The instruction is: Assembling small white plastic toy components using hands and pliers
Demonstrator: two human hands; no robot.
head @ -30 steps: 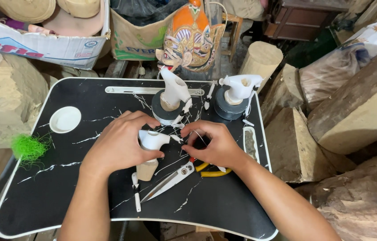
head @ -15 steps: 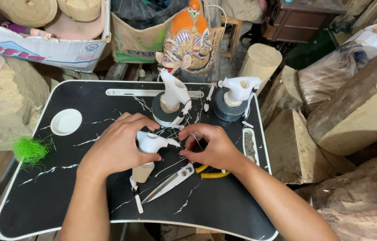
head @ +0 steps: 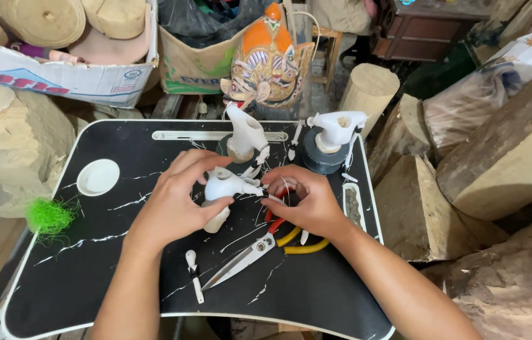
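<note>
Both hands are busy: the left hand [head: 175, 204] grips a small white puppet head [head: 223, 187], while the right hand [head: 309, 203] pinches its pointed tip, needing careful, steady fingers next.

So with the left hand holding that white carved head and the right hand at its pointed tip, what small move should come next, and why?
Probably keep the left hand steady on the white carved head while the right hand works at the pointed tip, since its fingers are pinched there. What the fingers pinch is too small to tell. The scissors lie untouched below, so no tool change seems due.
</note>
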